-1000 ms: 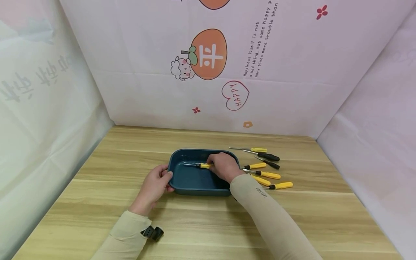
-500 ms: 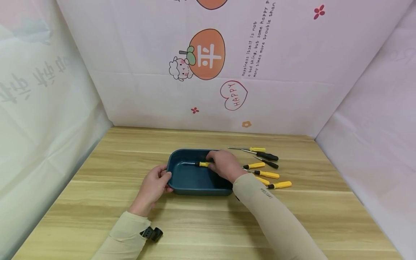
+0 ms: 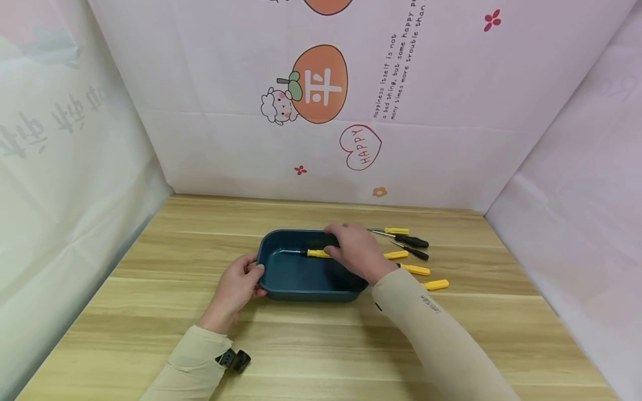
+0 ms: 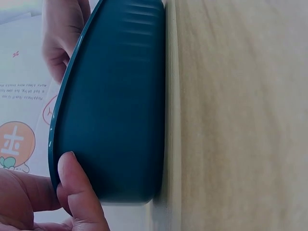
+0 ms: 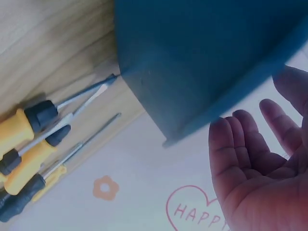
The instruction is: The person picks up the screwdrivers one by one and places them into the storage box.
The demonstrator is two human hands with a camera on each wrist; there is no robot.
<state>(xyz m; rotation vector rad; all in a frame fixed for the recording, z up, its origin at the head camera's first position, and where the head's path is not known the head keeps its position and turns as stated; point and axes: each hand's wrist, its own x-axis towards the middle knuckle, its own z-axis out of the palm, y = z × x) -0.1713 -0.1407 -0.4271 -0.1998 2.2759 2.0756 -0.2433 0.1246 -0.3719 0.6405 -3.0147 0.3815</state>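
Observation:
A dark blue tray (image 3: 296, 275) with rounded corners stands on the wooden table. My left hand (image 3: 237, 287) grips its left end, thumb at the rim, and the left wrist view shows the fingers (image 4: 79, 190) against the outer wall. Inside, a screwdriver with a yellow handle (image 3: 317, 253) lies along the floor, tip to the left; the end of its handle is hidden behind my right hand (image 3: 357, 252). That hand is over the tray's right side. In the right wrist view its fingers (image 5: 224, 154) are loosely bent, holding nothing, near the tray's rim.
Right of the tray lie several screwdrivers: yellow-handled ones, such as a front screwdriver (image 3: 435, 284) and a rear screwdriver (image 3: 397, 230), and two black-handled ones, a larger screwdriver (image 3: 412, 241) and a smaller screwdriver (image 3: 417, 254). A printed cloth (image 3: 225, 150) hangs behind the table.
My right hand has let go of the yellow screwdriver in the tray and moved up and right, baring more of its handle. The left hand stays on the tray.

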